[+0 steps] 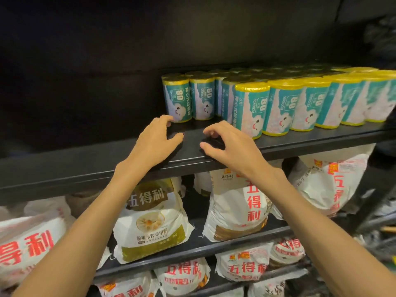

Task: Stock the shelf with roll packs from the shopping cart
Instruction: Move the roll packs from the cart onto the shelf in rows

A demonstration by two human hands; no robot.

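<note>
Both hands reach over the front edge of the black shelf, and neither one holds anything. The left hand has its fingers loosely spread, and the fingertips touch the bottom of the leftmost roll pack. The right hand hovers just above the bare shelf board with fingers loosely curled, just beside the front roll pack at the left end of the front row. The roll packs stand upright in several rows, filling the right part of the shelf, teal and white with yellow ends. On the lower shelves lie white flour bags with red or olive print.
</note>
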